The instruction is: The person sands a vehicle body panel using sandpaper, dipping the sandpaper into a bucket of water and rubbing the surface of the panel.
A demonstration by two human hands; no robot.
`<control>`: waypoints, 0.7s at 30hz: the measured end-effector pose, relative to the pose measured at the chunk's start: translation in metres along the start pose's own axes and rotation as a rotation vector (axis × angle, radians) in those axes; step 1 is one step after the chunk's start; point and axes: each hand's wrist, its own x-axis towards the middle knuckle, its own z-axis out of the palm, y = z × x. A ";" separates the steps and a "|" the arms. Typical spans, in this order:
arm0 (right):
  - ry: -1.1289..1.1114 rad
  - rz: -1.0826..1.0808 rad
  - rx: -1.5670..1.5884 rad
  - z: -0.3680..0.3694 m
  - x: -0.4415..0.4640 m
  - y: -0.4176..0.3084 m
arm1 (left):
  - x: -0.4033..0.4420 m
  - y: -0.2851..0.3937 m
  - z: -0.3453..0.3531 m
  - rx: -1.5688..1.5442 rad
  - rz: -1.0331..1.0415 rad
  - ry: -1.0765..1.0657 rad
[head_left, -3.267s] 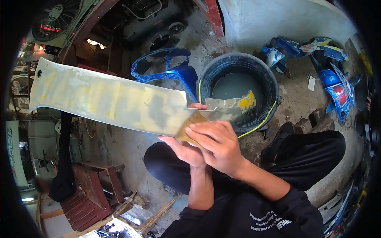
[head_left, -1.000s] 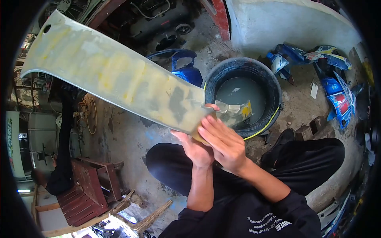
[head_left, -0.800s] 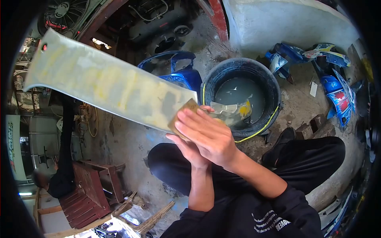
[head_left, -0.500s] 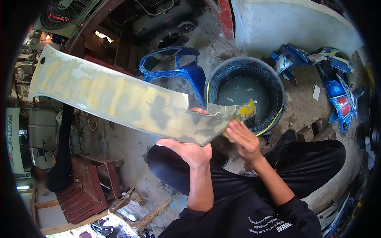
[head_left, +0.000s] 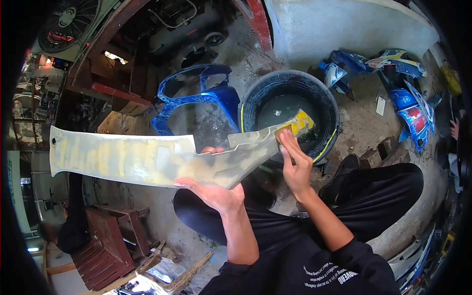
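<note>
A long motorcycle body panel [head_left: 118,160], grey with cream and yellow filler patches, lies across my view. My left hand [head_left: 216,196] grips its middle from below, thumb along the near edge, with fingertips showing at the far edge. At the narrow right end, my right hand [head_left: 296,169] presses a small tan piece of sandpaper [head_left: 281,132] against the surface, fingers held together. Just beyond the sandpaper is a bright yellow patch. That end of the panel overhangs a dark bucket [head_left: 248,91] holding cloudy water.
A blue plastic fairing frame [head_left: 164,105] lies left of the bucket. Blue body panels [head_left: 410,110] and wooden blocks [head_left: 388,150] are on the floor at right. A person [head_left: 73,216] sits near a reddish-brown wooden bench [head_left: 105,246] at left. Another person's hand [head_left: 455,128] shows at the far right.
The panel's wide left end has swung down, so it lies more level. My right hand has shifted with the sandpaper along the narrow end. The view has moved slightly.
</note>
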 end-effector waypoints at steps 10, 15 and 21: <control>0.032 -0.045 0.021 0.004 0.009 0.000 | 0.000 0.003 0.001 -0.005 -0.002 0.054; -0.131 -0.166 0.039 0.001 0.001 -0.011 | 0.001 0.000 -0.004 0.009 0.026 0.007; -0.154 -0.166 0.088 0.006 0.001 -0.009 | 0.000 0.002 0.002 -0.025 0.033 0.029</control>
